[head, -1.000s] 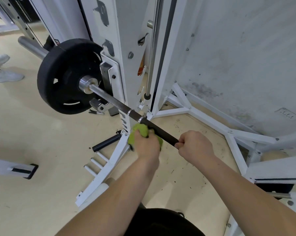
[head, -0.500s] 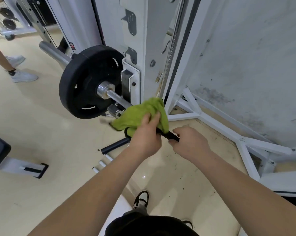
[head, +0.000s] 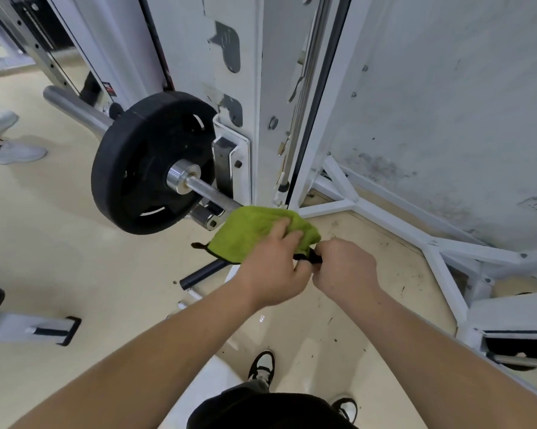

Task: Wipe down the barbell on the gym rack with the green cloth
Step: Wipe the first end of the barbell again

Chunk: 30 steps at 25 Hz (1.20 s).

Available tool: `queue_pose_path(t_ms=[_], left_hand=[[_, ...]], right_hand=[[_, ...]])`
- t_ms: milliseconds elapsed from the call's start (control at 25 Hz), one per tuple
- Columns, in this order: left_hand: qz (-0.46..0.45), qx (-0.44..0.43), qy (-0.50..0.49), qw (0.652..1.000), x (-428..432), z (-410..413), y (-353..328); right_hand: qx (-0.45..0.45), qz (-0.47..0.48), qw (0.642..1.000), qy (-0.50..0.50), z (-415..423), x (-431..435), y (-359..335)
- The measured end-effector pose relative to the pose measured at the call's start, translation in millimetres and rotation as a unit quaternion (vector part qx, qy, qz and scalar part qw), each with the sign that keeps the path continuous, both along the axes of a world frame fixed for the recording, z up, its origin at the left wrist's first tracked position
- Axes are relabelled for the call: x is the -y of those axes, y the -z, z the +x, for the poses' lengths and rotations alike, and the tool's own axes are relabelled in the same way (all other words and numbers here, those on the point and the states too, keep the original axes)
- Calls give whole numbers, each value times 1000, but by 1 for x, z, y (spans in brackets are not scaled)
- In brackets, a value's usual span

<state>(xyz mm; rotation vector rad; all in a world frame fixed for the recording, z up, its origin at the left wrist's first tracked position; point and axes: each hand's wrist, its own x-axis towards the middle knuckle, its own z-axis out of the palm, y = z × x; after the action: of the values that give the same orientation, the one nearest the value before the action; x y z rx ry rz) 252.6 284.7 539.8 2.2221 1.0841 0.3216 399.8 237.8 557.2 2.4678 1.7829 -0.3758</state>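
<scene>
The barbell (head: 213, 193) is a knurled steel bar resting on the white rack (head: 230, 88), with a black weight plate (head: 146, 162) on its sleeve. A green cloth (head: 255, 227) with a black edge is draped over the bar just inside the rack hook. My left hand (head: 273, 267) lies on the cloth, fingers spread over its top. My right hand (head: 344, 267) pinches the cloth's black edge at the near side. The bar under the cloth and hands is hidden.
White rack base struts (head: 384, 218) run along the scuffed wall at right. A black peg (head: 202, 274) sticks out near the floor below the cloth. Another person's white shoes (head: 16, 150) stand at far left. A bench foot (head: 44, 329) sits lower left.
The cloth was bunched tight in my left hand on the bar; now it is spread out over the bar. My right hand left the bare bar and took the cloth's edge.
</scene>
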Motion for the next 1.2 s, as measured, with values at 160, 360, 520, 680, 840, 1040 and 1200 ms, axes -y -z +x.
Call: queue_pose_path(t_ms=[160, 360, 520, 680, 840, 1040, 1200], left_hand=[[44, -35, -92, 994, -55, -17, 1], [5, 79, -24, 997, 4, 10, 10], [46, 51, -115, 991, -47, -21, 20], [39, 123, -140, 982, -9, -12, 26], [64, 99, -93, 989, -46, -32, 29], [-14, 198, -151, 968, 4, 0, 23], [20, 164, -64, 984, -31, -25, 30]], right_hand=[[-3, -4, 1000, 4, 2, -1, 2], [-4, -7, 1000, 18, 3, -2, 0], [-24, -8, 999, 22, 6, 0, 1], [-21, 2, 999, 24, 4, 0, 3], [-24, -8, 999, 23, 6, -2, -2], [-25, -9, 999, 38, 2, -4, -4], [-35, -19, 998, 44, 3, -2, -6]])
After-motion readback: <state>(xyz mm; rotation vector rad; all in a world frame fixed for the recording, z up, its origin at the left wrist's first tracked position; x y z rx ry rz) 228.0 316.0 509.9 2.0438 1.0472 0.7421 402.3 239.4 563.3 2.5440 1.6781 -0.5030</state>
